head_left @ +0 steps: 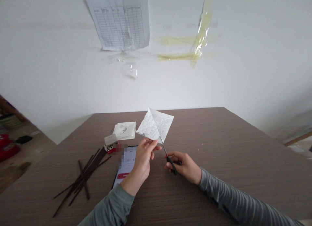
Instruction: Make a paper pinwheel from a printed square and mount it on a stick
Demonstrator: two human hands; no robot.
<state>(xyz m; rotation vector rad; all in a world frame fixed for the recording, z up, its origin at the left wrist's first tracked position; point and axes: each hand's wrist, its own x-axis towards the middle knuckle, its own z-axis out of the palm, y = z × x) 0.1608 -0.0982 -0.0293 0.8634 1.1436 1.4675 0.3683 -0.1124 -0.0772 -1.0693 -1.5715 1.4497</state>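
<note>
Paper (156, 125), printed and roughly diamond-shaped, was above the bench (219, 138), beyond both hands and nearest the left hand (143, 156). The left grip was closed, pinching the near corner between thumb and fingers, so most of the sheet spread away from that grip, toward the wall (185, 89). The right hand (186, 166) had its grip closed around the handles of the scissors (172, 166), well off to the right and nearer the body.

From there the scissors' long axis slanted forward and to the left — the blades reached the sheet's near corner just beside the left thumb. A diagonal edge ran across the sheet from its far corner toward that same spot, and the blades lay roughly in line with it — not across it. How far apart the blades stood could not be told.
</note>
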